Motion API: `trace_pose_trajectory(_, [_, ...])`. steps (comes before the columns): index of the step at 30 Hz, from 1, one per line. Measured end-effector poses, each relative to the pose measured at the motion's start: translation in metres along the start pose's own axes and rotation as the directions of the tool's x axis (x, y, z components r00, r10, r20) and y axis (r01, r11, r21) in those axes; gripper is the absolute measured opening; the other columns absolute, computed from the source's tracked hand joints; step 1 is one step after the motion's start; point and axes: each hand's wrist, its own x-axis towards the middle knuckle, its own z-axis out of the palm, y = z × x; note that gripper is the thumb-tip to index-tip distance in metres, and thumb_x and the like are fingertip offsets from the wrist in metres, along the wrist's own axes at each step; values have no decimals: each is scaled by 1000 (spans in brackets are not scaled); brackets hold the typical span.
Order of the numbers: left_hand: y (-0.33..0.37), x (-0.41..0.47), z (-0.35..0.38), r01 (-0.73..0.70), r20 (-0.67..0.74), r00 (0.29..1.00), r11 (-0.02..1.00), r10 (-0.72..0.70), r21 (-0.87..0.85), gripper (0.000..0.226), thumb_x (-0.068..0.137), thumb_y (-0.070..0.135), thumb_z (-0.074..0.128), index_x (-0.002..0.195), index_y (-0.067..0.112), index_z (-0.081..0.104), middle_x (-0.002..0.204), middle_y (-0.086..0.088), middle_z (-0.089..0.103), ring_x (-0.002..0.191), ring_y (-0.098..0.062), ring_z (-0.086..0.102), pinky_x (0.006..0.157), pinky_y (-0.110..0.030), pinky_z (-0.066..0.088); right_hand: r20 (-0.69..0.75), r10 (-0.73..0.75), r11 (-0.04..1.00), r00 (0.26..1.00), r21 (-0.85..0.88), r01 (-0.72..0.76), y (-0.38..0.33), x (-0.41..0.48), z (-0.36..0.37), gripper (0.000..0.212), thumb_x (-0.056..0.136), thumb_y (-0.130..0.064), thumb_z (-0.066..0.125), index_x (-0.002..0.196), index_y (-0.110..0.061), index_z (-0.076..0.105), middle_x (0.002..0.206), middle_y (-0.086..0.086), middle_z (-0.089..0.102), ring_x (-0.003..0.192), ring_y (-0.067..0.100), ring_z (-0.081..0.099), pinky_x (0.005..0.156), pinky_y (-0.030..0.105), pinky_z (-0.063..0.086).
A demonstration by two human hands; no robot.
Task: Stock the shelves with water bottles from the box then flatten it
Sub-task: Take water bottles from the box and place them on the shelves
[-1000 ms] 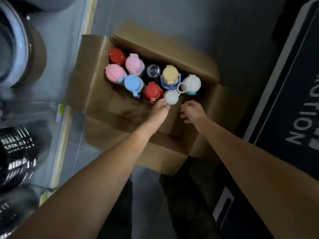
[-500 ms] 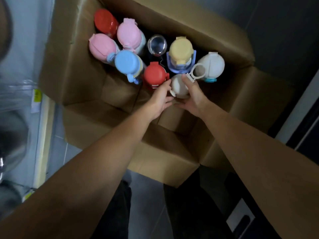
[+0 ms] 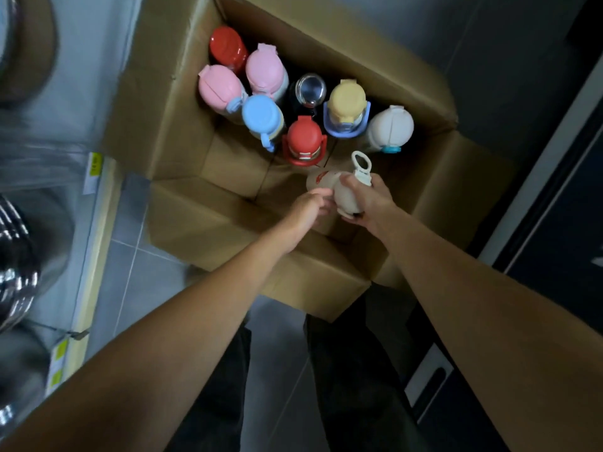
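Note:
An open cardboard box (image 3: 195, 220) stands on the floor with several upright water bottles in its far half. Among them are a red-lidded bottle (image 3: 303, 138), a blue-lidded one (image 3: 261, 114), a yellow-lidded one (image 3: 346, 101) and a white-lidded one (image 3: 390, 125). My right hand (image 3: 372, 199) grips a cream bottle (image 3: 346, 195) by its lid end, lifted and tilted over the box's near side, its loop handle pointing away from me. My left hand (image 3: 310, 207) touches the bottle's body with its fingertips.
Shelves with shiny steel pots (image 3: 16, 265) and yellow price tags (image 3: 94, 166) run along the left. A dark cabinet (image 3: 554, 190) stands on the right. Grey floor tiles and my dark trouser legs (image 3: 352, 386) lie below the box.
Both hands reached into the box and closed on the cream bottle. It has come up from among the others and now lies tilted in my right hand, nearer to me.

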Motion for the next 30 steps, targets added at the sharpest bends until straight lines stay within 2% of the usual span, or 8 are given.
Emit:
trace_pose_trajectory(3, [2, -30, -23, -177, -115, 972, 960, 205, 216, 36, 97, 6, 37, 130, 8, 51, 127, -14, 57, 112, -22, 54, 88, -24, 41, 52, -21, 999, 998, -48, 24, 1, -47, 6, 30, 86, -27, 66, 111, -25, 49, 118, 7, 53, 102, 28, 59, 62, 32, 58])
trace_pose_trajectory(6, [7, -68, -55, -311, -8, 939, 860, 343, 405, 53, 91, -2, 43, 142, 11, 36, 141, -13, 43, 130, -22, 42, 104, -25, 32, 101, -35, 995, 994, -93, 44, 2, -102, 15, 32, 86, -25, 67, 114, -24, 51, 119, 6, 52, 106, 29, 59, 65, 32, 59])
trace_pose_trajectory(9, [18, -111, -84, -364, 169, 930, 759, 326, 539, 80, 83, 2, 55, 150, 19, 16, 156, -6, 18, 143, -18, 20, 116, -28, 21, 112, -59, 989, 992, -126, 73, 4, -155, 26, 33, 87, -22, 66, 117, -21, 52, 120, 8, 54, 106, 30, 61, 65, 33, 60])
trace_pose_trajectory(11, [27, -144, -98, -398, 252, 917, 686, 308, 609, 94, 81, 10, 67, 151, 24, 6, 158, -2, 5, 146, -15, 10, 113, -21, 15, 136, -99, 980, 986, -161, 120, 2, -191, 36, 37, 89, -21, 64, 124, -20, 50, 123, 9, 53, 102, 28, 61, 77, 42, 59])
trace_pose_trajectory(15, [47, -212, -121, -454, 341, 891, 550, 301, 701, 107, 74, 19, 78, 150, 29, 4, 157, 1, -9, 144, -12, 2, 114, -26, 13, 213, -217, 938, 953, -224, 263, -11, -272, 56, 52, 90, -23, 63, 137, -29, 40, 126, 4, 49, 109, 30, 58, 85, 49, 55])
trace_pose_trajectory(20, [70, -292, -142, -522, 345, 839, 446, 420, 727, 103, 60, 26, 83, 138, 26, 16, 141, -6, 25, 132, -26, 33, 110, -46, 33, 216, -306, 889, 927, -283, 359, -40, -367, 67, 47, 90, -31, 62, 132, -24, 45, 123, 9, 50, 101, 29, 62, 79, 45, 58])
trace_pose_trajectory(24, [86, -364, -155, -557, 312, 794, 422, 521, 715, 91, 60, 36, 82, 131, 32, 26, 125, -1, 48, 116, -22, 49, 99, -43, 44, 212, -390, 842, 896, -312, 441, -52, -434, 71, 37, 89, -38, 60, 121, -22, 49, 103, 6, 58, 76, 23, 67, 70, 34, 60])
trace_pose_trajectory(30, [82, -473, -152, -567, 131, 777, 594, 616, 570, 82, 72, 24, 80, 137, 20, 30, 122, 7, 49, 111, -12, 50, 87, -26, 40, 276, -530, 725, 802, -344, 597, -49, -517, 69, 52, 88, -65, 45, 118, -23, 51, 108, 1, 57, 84, 15, 62, 78, 34, 57])
